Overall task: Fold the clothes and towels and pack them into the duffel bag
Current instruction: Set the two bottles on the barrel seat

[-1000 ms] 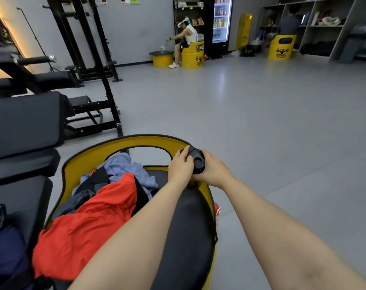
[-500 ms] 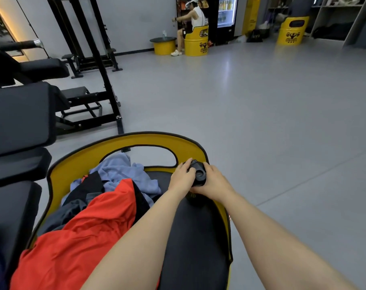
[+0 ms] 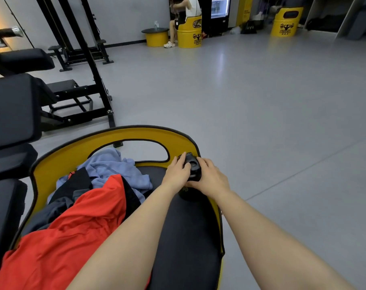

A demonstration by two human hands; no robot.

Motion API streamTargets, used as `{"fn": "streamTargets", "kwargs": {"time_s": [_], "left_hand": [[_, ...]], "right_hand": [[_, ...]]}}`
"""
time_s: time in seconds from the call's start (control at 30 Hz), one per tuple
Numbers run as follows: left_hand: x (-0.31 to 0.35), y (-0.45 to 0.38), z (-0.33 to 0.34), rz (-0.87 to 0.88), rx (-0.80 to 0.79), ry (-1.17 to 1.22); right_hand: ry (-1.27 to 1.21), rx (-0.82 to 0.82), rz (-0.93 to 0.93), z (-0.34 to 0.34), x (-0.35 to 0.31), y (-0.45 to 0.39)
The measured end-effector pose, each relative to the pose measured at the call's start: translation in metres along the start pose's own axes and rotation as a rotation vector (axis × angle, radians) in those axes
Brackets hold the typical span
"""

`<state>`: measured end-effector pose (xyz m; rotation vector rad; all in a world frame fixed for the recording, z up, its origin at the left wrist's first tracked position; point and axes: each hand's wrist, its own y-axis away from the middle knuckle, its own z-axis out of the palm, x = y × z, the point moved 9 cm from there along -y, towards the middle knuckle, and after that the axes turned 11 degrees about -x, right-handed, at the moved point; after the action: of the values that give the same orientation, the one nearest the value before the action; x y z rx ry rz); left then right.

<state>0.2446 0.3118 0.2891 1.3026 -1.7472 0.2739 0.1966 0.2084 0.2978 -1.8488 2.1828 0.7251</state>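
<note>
Both your hands are on the small black bottle with a black plastic cap [image 3: 192, 170], which stands upright on the black padded seat [image 3: 188, 237] of the yellow barrel-shaped chair [image 3: 136, 136]. Your left hand [image 3: 176, 174] has its fingers curled over the left side of the cap, and your right hand [image 3: 209, 178] wraps the right side and the neck below it, so both hands are holding the bottle and neither is free. Compared with one second ago, the grip and the place of the bottle are the same; only the view has tilted down and come a little closer. I judge that you are closing or opening the cap, but I cannot tell which.

For the task this means that no progress is made yet. The clothes lie unfolded in one heap on the left part of the seat: the crumpled light blue towel [image 3: 113, 170] at the far side, the dark grey and black garment [image 3: 73, 191] in the middle, and the red-orange shirt [image 3: 69, 231] nearest to you, lying over the others. The duffel bag is not visible in this view, so I cannot say where it is. When the bottle is finished, you probably need to put it aside and take the red-orange shirt first, because it is on top.
</note>
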Motion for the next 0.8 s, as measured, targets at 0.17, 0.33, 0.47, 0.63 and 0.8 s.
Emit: {"fn": "streamTargets", "kwargs": {"time_s": [0.17, 0.33, 0.47, 0.63, 0.8], "left_hand": [[0.014, 0.032, -0.001, 0.01, 0.059, -0.345], [0.041, 0.056, 0.02, 0.031, 0.098, -0.583], [0.065, 0.065, 0.062, 0.092, 0.059, -0.648], [0.087, 0.064, 0.129, 0.118, -0.015, -0.655], [0.072, 0.043, 0.189, 0.039, -0.115, -0.59]], "right_hand": [[0.07, 0.01, 0.009, -0.019, 0.021, 0.023], [0.12, -0.001, 0.046, -0.037, 0.062, 0.056], [0.115, -0.021, 0.082, -0.046, 0.104, 0.082], [0.14, -0.064, 0.099, -0.044, 0.15, 0.103], [0.17, -0.127, 0.084, -0.025, 0.196, 0.104]]}}
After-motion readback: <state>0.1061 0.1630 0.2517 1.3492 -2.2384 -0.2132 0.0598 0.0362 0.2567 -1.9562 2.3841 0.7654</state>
